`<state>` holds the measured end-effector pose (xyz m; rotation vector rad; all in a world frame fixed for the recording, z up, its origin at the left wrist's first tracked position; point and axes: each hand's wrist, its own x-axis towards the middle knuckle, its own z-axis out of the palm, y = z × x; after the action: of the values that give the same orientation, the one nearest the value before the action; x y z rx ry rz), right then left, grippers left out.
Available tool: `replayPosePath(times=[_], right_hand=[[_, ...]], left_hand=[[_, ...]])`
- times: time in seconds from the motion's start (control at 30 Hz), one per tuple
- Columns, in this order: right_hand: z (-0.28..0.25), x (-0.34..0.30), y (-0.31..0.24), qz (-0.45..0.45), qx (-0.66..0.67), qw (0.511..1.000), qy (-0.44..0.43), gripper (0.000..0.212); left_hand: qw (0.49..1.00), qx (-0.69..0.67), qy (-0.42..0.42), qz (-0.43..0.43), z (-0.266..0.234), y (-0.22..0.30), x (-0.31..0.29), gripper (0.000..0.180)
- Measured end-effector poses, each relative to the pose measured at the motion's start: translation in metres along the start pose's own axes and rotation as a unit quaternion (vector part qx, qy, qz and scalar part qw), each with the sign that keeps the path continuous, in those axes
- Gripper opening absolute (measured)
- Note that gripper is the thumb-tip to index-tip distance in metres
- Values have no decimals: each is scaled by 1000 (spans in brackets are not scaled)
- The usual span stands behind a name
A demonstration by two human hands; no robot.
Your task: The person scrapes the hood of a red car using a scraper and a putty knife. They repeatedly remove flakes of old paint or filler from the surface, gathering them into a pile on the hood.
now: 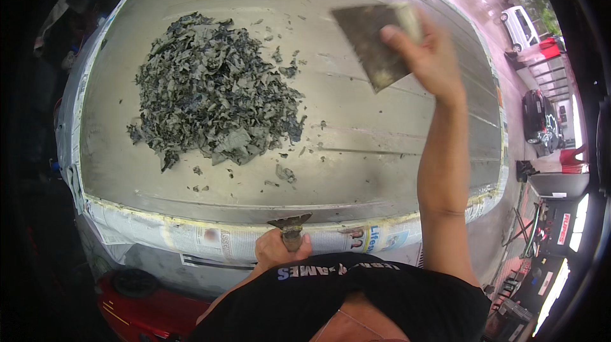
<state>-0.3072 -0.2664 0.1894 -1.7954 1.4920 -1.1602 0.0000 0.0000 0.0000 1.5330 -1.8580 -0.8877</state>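
A broad, bare grey car roof (356,125) fills the view, its ribs bent by the lens, and its near edge is masked with yellow tape and sheets of newspaper (210,237). On the left half of the roof a large heap of dark, curled paint scrapings (213,94) is piled, with loose flakes (285,173) scattered just beside it toward the near edge. Below the masked edge a strip of red bodywork (137,307) is seen at lower left, and off to the right, well apart, parked cars (540,119) are lined along a wet street. The right hand (433,55) is raised over the far right part of the roof, the arm stretched up from the lower edge — fingers are closed around a wide flat scraper blade (372,40), the forefinger laid across its face and the blade tilted, dull and smeared; whether its edge touches the metal cannot be told. The left hand (280,250) is held low against the chest, just at the taped edge, and is wrapped tight in a fist around the handle of a small putty knife (291,224) — its short, worn blade is pointed up and away, resting at the roof's rim.
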Motion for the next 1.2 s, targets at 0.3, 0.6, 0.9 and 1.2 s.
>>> replayPosePath(times=[0.3,0.6,0.9,1.2], right_hand=[[55,-44,-9,39,-134,990,-4,26],[62,-128,17,124,122,981,91,26],[54,-166,-8,83,103,972,195,20],[74,-144,-31,-154,91,972,154,25]], left_hand=[[999,3,35,-31,-9,5,6,53],[998,-31,55,3,1,-5,2,55],[991,-110,69,17,0,0,5,47],[888,-444,-60,-108,-84,39,89,18]])
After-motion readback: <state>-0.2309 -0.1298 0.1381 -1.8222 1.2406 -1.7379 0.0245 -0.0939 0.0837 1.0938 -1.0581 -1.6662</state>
